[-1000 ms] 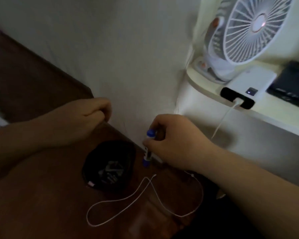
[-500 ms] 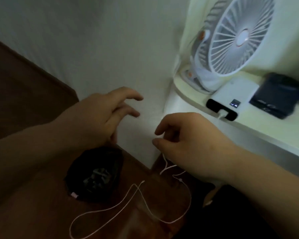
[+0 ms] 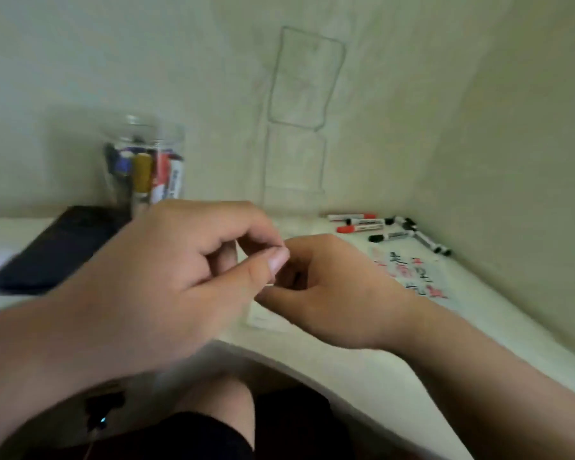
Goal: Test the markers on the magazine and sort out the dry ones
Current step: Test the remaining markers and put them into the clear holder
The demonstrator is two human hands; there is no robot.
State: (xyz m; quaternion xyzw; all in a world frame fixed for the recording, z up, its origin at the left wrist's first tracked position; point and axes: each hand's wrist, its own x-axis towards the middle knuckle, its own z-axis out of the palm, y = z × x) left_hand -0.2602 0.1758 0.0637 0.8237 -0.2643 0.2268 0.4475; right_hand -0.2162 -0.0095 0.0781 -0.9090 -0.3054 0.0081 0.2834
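My left hand [image 3: 180,270] hovers over the front of the white desk [image 3: 395,370], fingers curled, thumb tip against the forefinger, nothing visible in it. My right hand [image 3: 329,293] is just behind it, fingers curled inward; the left hand hides its fingertips, so I cannot tell whether it holds anything. A clear jar [image 3: 143,167] with several markers stands at the back left. Several loose red and black markers [image 3: 385,227] lie at the back right. In front of them lies the magazine page [image 3: 409,277], carrying red and black test marks.
A dark flat object [image 3: 57,247] lies on the desk's left side, next to the jar. A small white slip [image 3: 263,315] lies under my hands. Walls close the desk at the back and right. My knee [image 3: 213,403] shows below the desk's curved front edge.
The view swung up from the floor, where my right hand set down a blue marker by a black pouch, to the desk. Both hands came up and together.
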